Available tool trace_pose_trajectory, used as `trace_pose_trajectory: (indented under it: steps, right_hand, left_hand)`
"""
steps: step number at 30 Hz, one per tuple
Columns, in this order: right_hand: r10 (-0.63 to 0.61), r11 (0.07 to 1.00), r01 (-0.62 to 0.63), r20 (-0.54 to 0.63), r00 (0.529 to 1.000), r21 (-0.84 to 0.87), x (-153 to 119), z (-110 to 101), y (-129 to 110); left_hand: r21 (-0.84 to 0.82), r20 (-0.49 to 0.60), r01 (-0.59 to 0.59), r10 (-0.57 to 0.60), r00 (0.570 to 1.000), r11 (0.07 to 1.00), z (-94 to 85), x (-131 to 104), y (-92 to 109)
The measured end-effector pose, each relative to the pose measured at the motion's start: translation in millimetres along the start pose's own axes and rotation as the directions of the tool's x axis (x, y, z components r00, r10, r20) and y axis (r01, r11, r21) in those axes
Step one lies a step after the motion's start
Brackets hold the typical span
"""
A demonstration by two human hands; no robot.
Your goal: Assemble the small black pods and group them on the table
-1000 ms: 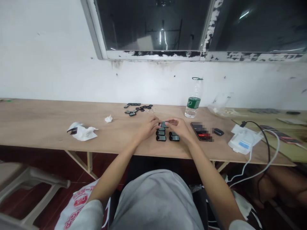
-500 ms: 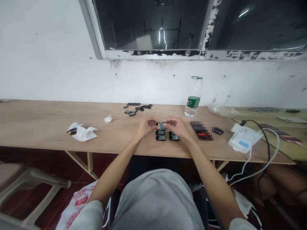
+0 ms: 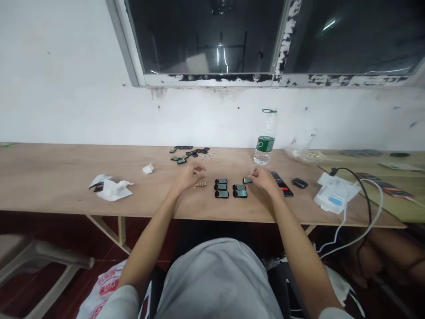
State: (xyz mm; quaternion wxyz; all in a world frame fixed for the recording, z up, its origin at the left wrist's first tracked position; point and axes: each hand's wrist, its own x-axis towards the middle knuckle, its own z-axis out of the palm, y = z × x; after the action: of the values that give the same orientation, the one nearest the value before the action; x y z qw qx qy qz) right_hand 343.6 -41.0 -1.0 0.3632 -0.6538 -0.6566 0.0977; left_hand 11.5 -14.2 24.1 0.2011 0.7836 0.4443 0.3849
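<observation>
My right hand (image 3: 262, 178) pinches the edge of a small black piece with a grey-green face (image 3: 247, 180), held at or just over the table. To the left of it, similar pieces lie in two columns: three in the left column (image 3: 221, 187) and two in the right column (image 3: 239, 193). My left hand (image 3: 190, 176) hovers with fingers bent and apart, nothing visible in them. Just beside its fingers is a short row of small brass-coloured parts (image 3: 200, 183). Farther back lies a loose group of dark pieces (image 3: 195, 153) with small white bits (image 3: 206, 156).
A water bottle (image 3: 264, 144) stands behind my right hand. A phone (image 3: 282, 184), a black fob-like object (image 3: 299, 183) and a white box with cables (image 3: 334, 197) are to the right. Crumpled tissues (image 3: 114, 189) lie left on the wooden table (image 3: 59, 177).
My hands have moved apart; the piece they both held is now in my right hand, farther right. My left hand has let go and moved left. One more piece shows in the left column.
</observation>
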Motion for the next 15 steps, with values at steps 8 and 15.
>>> trace_pose_trajectory:
  steps: [8, 15]
  right_hand:
    - [-0.018, 0.999, 0.020, 0.079, 0.997, -0.028, 4.3, 22.1, 5.3]
    - [-0.059, 0.998, 0.052, 0.167, 0.984, 0.044, 2.1, 15.3, -2.2]
  left_hand:
    - [0.097, 0.069, 0.073, -0.080, 0.994, 0.993, -7.7, 5.6, -27.6]
    - [0.232, 0.208, 0.114, -0.164, 0.964, 0.966, -11.7, 5.1, -32.3]
